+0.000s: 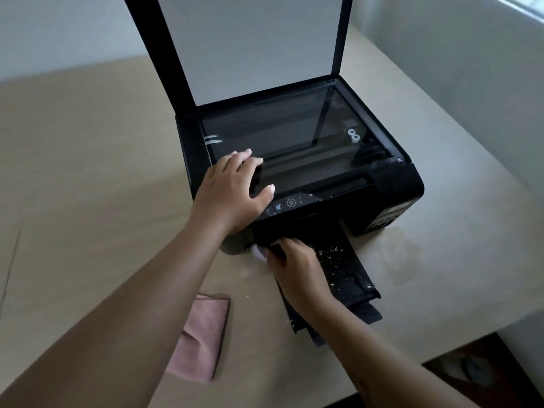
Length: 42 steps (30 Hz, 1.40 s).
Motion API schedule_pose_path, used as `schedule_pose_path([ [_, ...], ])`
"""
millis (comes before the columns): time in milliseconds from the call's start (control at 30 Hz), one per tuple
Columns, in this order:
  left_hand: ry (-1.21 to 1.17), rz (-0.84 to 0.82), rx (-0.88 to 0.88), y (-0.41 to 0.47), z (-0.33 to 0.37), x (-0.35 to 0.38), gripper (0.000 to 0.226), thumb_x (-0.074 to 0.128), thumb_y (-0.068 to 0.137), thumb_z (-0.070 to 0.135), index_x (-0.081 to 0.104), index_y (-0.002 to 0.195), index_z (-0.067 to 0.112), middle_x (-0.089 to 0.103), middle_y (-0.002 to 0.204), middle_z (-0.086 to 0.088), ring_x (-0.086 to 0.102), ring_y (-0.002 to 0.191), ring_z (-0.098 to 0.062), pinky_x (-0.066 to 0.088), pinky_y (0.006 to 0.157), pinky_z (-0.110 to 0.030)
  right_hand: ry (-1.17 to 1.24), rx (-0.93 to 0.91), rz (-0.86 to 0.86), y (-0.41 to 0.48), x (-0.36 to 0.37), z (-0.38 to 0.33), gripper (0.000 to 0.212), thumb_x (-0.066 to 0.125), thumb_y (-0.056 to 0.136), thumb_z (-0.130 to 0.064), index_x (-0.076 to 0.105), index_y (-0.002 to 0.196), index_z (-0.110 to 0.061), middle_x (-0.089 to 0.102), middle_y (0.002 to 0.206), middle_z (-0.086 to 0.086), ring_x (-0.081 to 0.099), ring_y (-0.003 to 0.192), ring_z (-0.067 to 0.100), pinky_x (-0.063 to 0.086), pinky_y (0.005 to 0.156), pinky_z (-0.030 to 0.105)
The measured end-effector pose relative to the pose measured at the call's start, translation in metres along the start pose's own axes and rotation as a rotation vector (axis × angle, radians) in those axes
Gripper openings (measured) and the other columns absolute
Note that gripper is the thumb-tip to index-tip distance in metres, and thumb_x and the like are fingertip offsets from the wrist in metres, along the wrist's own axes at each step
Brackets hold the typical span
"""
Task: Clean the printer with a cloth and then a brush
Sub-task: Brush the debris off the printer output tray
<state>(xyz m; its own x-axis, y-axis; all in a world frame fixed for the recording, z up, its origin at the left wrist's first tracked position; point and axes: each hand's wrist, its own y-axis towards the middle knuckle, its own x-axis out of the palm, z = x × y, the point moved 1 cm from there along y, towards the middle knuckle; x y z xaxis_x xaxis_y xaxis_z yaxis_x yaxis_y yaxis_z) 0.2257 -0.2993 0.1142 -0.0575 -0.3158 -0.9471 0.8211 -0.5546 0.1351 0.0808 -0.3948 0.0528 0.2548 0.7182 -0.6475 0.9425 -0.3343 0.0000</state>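
A black printer [385,184] stands on the table with its scanner lid [250,39] raised upright, baring the glass [294,134]. My left hand [232,189] lies flat on the front left corner of the glass, beside the control buttons. My right hand [297,266] is at the printer's front, on the left side of the pulled-out output tray [347,278], which is speckled with white crumbs. Its fingers are closed on a small brush whose pale end [259,253] pokes out to the left; the rest is hidden. A pink cloth [200,334] lies folded on the table under my left forearm.
The beige table [88,172] has a faint smudge [403,254] to the right of the tray. The table's right front edge [471,322] drops to a dark floor [471,375]. Pale walls stand behind and to the right.
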Motion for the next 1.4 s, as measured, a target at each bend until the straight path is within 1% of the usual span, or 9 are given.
schedule_pose_path([
  [100, -0.001, -0.001, 0.009, 0.001, 0.000, 0.000, 0.061, 0.044, 0.088, 0.057, 0.042, 0.141, 0.027, 0.032, 0.156, 0.003, 0.022, 0.143, -0.017, 0.020, 0.115, -0.040, 0.095, 0.262, 0.097, 0.009, -0.028, 0.017, 0.027, 0.058, 0.091, -0.033, 0.056, 0.072, -0.015, 0.056, 0.069, -0.003, 0.052, 0.059, 0.013, 0.033, 0.044, 0.016],
  [200, -0.004, 0.003, 0.007, 0.002, -0.001, 0.000, 0.061, 0.045, 0.088, 0.057, 0.042, 0.140, 0.027, 0.032, 0.155, 0.003, 0.022, 0.143, -0.017, 0.020, 0.115, -0.040, -0.010, 0.368, 0.255, 0.021, -0.061, 0.048, 0.020, 0.057, 0.093, -0.027, 0.060, 0.080, -0.011, 0.062, 0.075, 0.005, 0.056, 0.066, 0.021, 0.036, 0.054, 0.026],
  [433, -0.001, 0.009, 0.018, 0.002, 0.001, 0.000, 0.061, 0.046, 0.088, 0.058, 0.043, 0.140, 0.025, 0.034, 0.154, 0.000, 0.024, 0.142, -0.019, 0.020, 0.113, -0.040, -0.458, 0.088, 0.193, 0.005, -0.050, 0.055, 0.025, 0.060, 0.092, -0.021, 0.064, 0.109, -0.003, 0.064, 0.101, 0.017, 0.062, 0.089, 0.039, 0.053, 0.068, 0.043],
  [600, -0.010, 0.014, 0.023, 0.002, 0.000, 0.000, 0.062, 0.046, 0.088, 0.058, 0.043, 0.140, 0.025, 0.033, 0.154, 0.000, 0.024, 0.142, -0.020, 0.019, 0.113, -0.040, -0.327, -0.098, 0.100, -0.023, 0.005, 0.017, 0.021, 0.061, 0.090, -0.020, 0.067, 0.103, -0.005, 0.067, 0.091, 0.012, 0.065, 0.079, 0.031, 0.056, 0.061, 0.043],
  [733, -0.008, 0.024, 0.027, 0.002, 0.000, 0.002, 0.062, 0.047, 0.087, 0.060, 0.044, 0.138, 0.025, 0.035, 0.154, -0.001, 0.026, 0.141, -0.021, 0.020, 0.112, -0.041, 0.018, 0.167, 0.046, -0.025, 0.007, 0.007, 0.029, 0.062, 0.090, -0.029, 0.060, 0.075, -0.004, 0.060, 0.069, 0.008, 0.053, 0.059, 0.020, 0.042, 0.053, 0.035],
  [933, -0.010, 0.039, 0.032, 0.002, -0.001, 0.002, 0.061, 0.049, 0.086, 0.059, 0.045, 0.136, 0.024, 0.037, 0.152, -0.002, 0.028, 0.140, -0.022, 0.021, 0.112, -0.042, -0.052, 0.391, 0.271, -0.014, -0.062, 0.052, 0.031, 0.058, 0.093, -0.025, 0.050, 0.069, -0.008, 0.048, 0.059, 0.002, 0.042, 0.051, 0.015, 0.028, 0.044, 0.023],
  [1100, -0.009, 0.036, 0.029, 0.003, -0.001, 0.003, 0.062, 0.048, 0.086, 0.060, 0.045, 0.137, 0.025, 0.036, 0.152, -0.002, 0.028, 0.139, -0.022, 0.021, 0.112, -0.041, -0.403, 0.158, 0.314, -0.013, -0.073, 0.063, 0.019, 0.060, 0.093, -0.018, 0.062, 0.090, 0.000, 0.061, 0.088, 0.017, 0.059, 0.076, 0.037, 0.045, 0.062, 0.039],
  [1200, -0.013, 0.035, 0.024, 0.002, -0.001, 0.003, 0.062, 0.048, 0.086, 0.060, 0.045, 0.136, 0.025, 0.037, 0.152, -0.001, 0.028, 0.139, -0.021, 0.022, 0.111, -0.042, -0.541, 0.036, 0.184, -0.025, -0.039, 0.051, 0.015, 0.066, 0.085, -0.009, 0.065, 0.094, 0.003, 0.064, 0.086, 0.020, 0.063, 0.073, 0.040, 0.051, 0.053, 0.040],
  [1400, -0.014, 0.036, 0.023, 0.001, -0.001, 0.001, 0.061, 0.049, 0.086, 0.058, 0.045, 0.137, 0.024, 0.036, 0.152, -0.001, 0.028, 0.139, -0.021, 0.021, 0.112, -0.041, -0.333, -0.076, 0.156, -0.048, 0.011, 0.016, 0.015, 0.061, 0.086, -0.018, 0.065, 0.087, -0.004, 0.063, 0.076, 0.010, 0.060, 0.063, 0.030, 0.043, 0.047, 0.031],
])
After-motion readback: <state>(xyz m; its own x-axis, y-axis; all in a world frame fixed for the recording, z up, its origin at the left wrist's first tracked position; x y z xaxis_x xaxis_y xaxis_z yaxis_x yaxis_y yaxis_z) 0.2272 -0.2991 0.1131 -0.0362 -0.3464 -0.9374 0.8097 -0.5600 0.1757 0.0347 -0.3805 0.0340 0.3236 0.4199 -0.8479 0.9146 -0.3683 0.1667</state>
